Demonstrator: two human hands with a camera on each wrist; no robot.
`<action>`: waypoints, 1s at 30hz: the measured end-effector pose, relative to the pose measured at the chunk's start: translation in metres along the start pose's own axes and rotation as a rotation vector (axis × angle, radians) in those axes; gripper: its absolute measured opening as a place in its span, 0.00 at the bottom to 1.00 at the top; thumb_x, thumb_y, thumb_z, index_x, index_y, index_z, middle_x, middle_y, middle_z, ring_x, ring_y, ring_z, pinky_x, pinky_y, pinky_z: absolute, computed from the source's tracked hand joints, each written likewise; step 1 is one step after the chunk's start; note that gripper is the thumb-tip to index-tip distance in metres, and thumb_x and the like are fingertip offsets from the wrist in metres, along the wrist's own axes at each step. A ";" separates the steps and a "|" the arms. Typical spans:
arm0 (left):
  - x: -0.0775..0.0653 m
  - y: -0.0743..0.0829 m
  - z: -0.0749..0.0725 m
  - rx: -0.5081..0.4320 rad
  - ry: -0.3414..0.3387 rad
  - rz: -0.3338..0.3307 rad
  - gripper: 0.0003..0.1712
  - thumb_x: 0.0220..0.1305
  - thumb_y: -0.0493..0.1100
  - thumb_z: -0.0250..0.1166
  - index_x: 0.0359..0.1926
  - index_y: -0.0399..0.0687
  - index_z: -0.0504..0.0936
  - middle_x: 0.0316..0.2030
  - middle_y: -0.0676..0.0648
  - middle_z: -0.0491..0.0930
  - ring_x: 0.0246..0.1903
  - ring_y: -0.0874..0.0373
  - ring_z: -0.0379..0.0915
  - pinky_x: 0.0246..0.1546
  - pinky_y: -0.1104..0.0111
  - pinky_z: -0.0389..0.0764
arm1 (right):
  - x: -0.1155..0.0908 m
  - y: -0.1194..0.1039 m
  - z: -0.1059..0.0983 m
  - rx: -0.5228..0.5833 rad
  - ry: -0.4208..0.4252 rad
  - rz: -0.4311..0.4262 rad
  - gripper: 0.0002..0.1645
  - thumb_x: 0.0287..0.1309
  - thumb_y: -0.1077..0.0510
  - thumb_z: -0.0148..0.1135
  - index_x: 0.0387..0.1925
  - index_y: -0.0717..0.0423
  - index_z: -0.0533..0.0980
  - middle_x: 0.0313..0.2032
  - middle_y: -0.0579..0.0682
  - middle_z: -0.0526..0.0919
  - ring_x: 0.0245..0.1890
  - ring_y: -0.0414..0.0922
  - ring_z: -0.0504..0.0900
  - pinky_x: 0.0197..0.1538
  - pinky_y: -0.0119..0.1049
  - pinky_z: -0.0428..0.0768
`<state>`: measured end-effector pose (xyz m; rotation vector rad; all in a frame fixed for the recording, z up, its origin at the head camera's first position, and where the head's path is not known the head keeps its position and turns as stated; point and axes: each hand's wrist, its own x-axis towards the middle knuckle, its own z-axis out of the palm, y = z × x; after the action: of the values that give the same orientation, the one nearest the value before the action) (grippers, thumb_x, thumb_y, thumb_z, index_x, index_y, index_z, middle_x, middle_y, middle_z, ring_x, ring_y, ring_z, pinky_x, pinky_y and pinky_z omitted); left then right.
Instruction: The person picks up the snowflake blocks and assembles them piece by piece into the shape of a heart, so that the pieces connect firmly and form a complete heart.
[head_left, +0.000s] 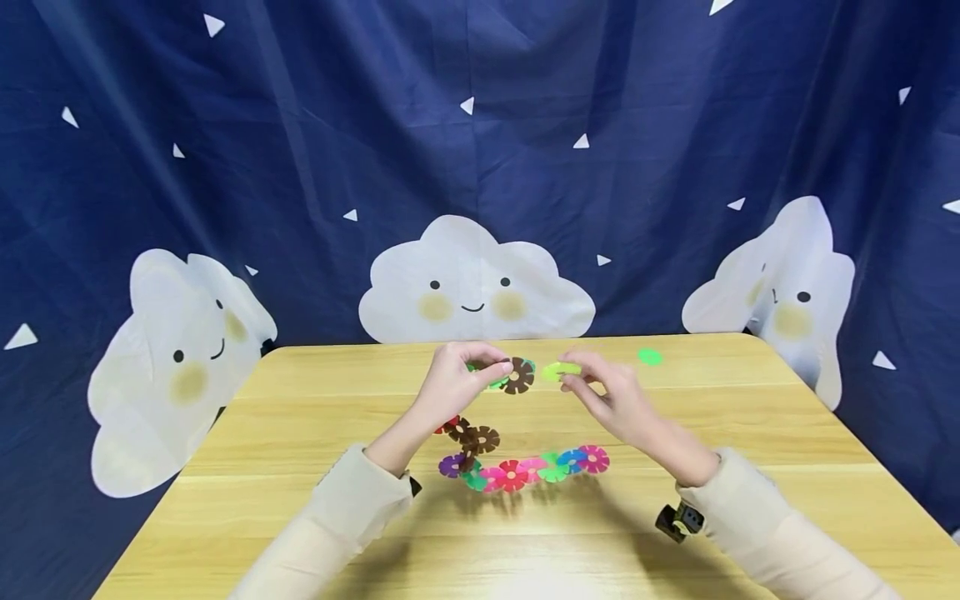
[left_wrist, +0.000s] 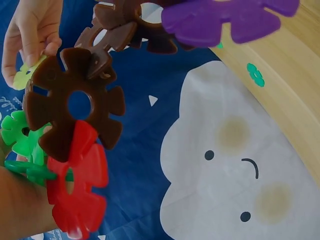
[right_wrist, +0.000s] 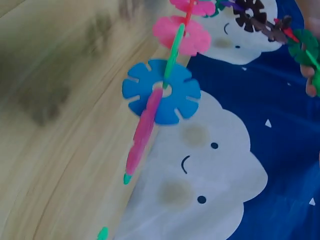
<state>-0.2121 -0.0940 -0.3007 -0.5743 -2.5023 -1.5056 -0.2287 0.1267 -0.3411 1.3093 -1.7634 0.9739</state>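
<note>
Left hand (head_left: 461, 375) — thumb against the fingertips — pinches the upper end of a chain of notched plastic discs, a brown disc (head_left: 526, 383) showing at its thumb tip and green discs (left_wrist: 19, 132) clustered close by. Below it, the chain (head_left: 504, 480) runs down through red and brown pieces to a purple disc (head_left: 447, 467), then rightward through teal, pink, red, pink, green and blue pieces (slotted edge into edge) to a magenta disc (head_left: 601, 465) at the far end. Shadows fall beneath it on the wooden table (head_left: 300, 417). Just right of the brown disc — a narrow gap between them in the head view — comes a yellow-green disc (head_left: 553, 372), pinched between the thumb and fingers of the right hand (head_left: 613, 398). Farther right, a loose green disc (head_left: 650, 357) lies near the table's back edge.
</note>
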 end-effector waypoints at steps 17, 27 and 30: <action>0.001 0.004 0.009 -0.039 -0.071 -0.027 0.06 0.53 0.40 0.66 0.32 0.42 0.85 0.31 0.48 0.83 0.29 0.62 0.74 0.28 0.70 0.76 | 0.000 -0.002 0.006 -0.299 0.114 -0.248 0.16 0.65 0.59 0.48 0.30 0.64 0.78 0.27 0.55 0.83 0.26 0.49 0.82 0.35 0.36 0.80; 0.003 0.007 0.013 -0.037 -0.087 -0.017 0.05 0.52 0.38 0.66 0.31 0.41 0.84 0.27 0.48 0.82 0.27 0.61 0.74 0.29 0.69 0.75 | 0.003 -0.002 0.012 -0.276 0.159 -0.355 0.13 0.65 0.63 0.47 0.30 0.66 0.75 0.24 0.58 0.82 0.22 0.50 0.82 0.27 0.38 0.80; 0.002 0.006 0.012 -0.008 -0.091 -0.008 0.04 0.53 0.38 0.66 0.30 0.42 0.84 0.26 0.50 0.82 0.27 0.62 0.73 0.31 0.70 0.74 | 0.003 -0.003 0.012 -0.275 0.134 -0.354 0.12 0.64 0.63 0.47 0.30 0.66 0.75 0.25 0.58 0.82 0.23 0.49 0.82 0.28 0.37 0.80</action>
<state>-0.2109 -0.0805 -0.3006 -0.6495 -2.5696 -1.5257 -0.2278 0.1137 -0.3433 1.2885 -1.4409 0.5837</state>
